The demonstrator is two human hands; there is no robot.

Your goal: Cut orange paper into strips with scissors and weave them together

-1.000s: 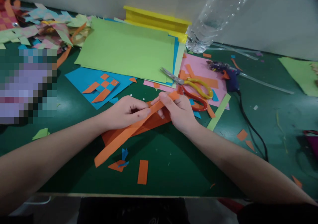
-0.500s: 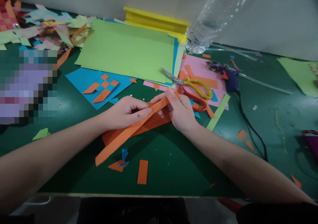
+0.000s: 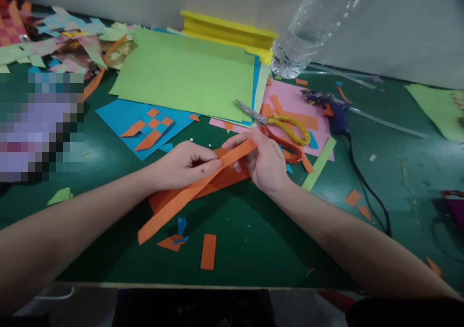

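Note:
A long orange paper strip [image 3: 181, 196] runs slantwise between my hands, its near end reaching out to the lower left. My left hand [image 3: 188, 165] pinches it near the middle, thumb on top. At the upper right end, my right hand [image 3: 266, 160] grips the strip between thumb and fingers. Beneath lies a darker orange sheet of paper [image 3: 232, 178], partly covered by the strip and my hands. Scissors [image 3: 281, 126] with yellow and red handles rest just beyond my right hand. A woven blue and orange paper fish [image 3: 154, 127] lies on a blue sheet [image 3: 110, 114] past my left hand.
Green paper sheets [image 3: 181, 70] lie at the back beside a yellow folded strip [image 3: 228, 32] and a clear bottle [image 3: 308, 32]. On the right are a glue gun [image 3: 339, 116] and its cord. Paper scraps [image 3: 208, 252] are scattered about; a blurred-out object [image 3: 39, 128] sits left.
My right thumb and fingers have shifted slightly at the strip's upper end, and my right hand has moved a little to the right. My left hand keeps its place.

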